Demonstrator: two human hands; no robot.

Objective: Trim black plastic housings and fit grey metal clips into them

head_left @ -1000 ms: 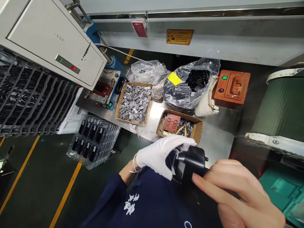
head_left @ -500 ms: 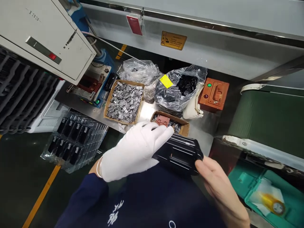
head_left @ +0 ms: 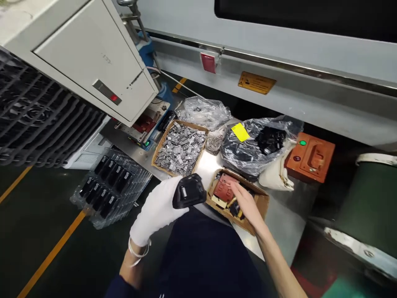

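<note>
My left hand (head_left: 156, 211), in a white glove, holds a black plastic housing (head_left: 189, 191) upright near the table's front edge. My bare right hand (head_left: 246, 203) reaches into a small cardboard box (head_left: 260, 200) with a red-brown part (head_left: 223, 188), yellow-handled pliers and small pieces; its fingers rest among them, and whether they grip anything is hidden.
A bigger cardboard box (head_left: 180, 147) of several grey metal clips stands left of it. Behind are plastic bags (head_left: 252, 145) of black parts, an orange control box (head_left: 310, 156) and a blue press (head_left: 149, 120). Stacked clear trays (head_left: 110, 184) of black parts lie at left; a green conveyor (head_left: 372, 198) at right.
My right hand has let go of the black housing and moved forward into the small box. The left hand now holds the housing alone, turned end-on. The view has shifted.
</note>
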